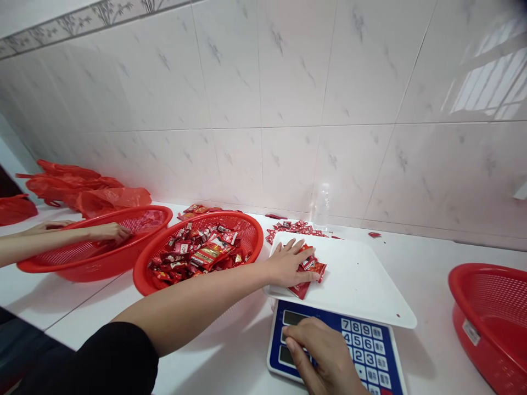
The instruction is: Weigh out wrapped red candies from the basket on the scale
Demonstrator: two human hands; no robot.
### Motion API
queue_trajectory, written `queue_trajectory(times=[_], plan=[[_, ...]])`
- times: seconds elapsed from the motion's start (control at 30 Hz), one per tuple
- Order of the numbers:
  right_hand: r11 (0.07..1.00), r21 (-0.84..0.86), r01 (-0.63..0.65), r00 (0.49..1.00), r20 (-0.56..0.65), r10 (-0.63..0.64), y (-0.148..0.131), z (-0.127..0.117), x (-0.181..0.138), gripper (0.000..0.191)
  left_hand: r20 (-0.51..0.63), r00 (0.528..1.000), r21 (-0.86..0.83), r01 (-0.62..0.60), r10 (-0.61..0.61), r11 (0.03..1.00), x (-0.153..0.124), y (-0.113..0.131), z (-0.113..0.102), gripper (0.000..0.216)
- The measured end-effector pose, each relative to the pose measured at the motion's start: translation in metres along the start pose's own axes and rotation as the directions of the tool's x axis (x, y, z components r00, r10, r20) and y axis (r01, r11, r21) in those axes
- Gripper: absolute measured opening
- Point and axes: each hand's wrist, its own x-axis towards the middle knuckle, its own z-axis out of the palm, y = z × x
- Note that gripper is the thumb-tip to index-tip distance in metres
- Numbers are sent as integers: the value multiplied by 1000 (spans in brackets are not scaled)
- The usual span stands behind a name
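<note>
My left hand [290, 264] lies spread over several small red snack packets [313, 267] on the left part of the white scale tray [349, 274]. Its thumb and fingers are apart, resting on the wrappers. Below the tray, my right hand [325, 354] hovers over the blue keypad panel of the digital scale [335, 323], covering part of the displays. Its fingers are curled in with the thumb against them, and nothing shows in its grip. Beneath my left forearm stands a red plastic basket [257, 241] heaped with red wrapped snack packets [206, 247].
At the left, another person's hands [111, 233] reach into a second red basket [164, 216]. Red plastic bags [78, 186] lie behind it. A third red basket [465, 280] stands at the right. Small red-and-white packets [294, 226] and a clear container [323, 208] sit by the tiled wall.
</note>
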Motion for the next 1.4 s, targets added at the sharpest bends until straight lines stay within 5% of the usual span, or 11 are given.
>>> queue_trajectory(times=[0.2, 0.37, 0.53, 0.83, 1.17, 1.4], plan=[[1000, 17, -16, 1000, 21, 16, 1, 0, -1, 17, -57, 997, -10, -47, 47, 999, 2, -5, 1, 54], [1000, 18, -9, 1000, 19, 8, 1, -1, -1, 17, -120, 992, -76, 15, -24, 997, 4, -3, 0, 55], [1000, 14, 9, 1000, 9, -9, 0, -1, -1, 17, -65, 996, 28, 63, -61, 998, 2, 1, -5, 57], [1000, 26, 10, 1000, 3, -10, 2, 2, -1, 16, 64, 997, 223, -59, 46, 973, 11, 18, -8, 72], [1000, 19, 1, 1000, 19, -2, 2, 2, -2, 16, -68, 991, 248, -95, 115, 964, 24, 12, -2, 69], [1000, 20, -13, 999, 34, 12, 6, 3, -5, 18, -286, 957, -21, -47, 39, 999, 31, 0, -7, 49]])
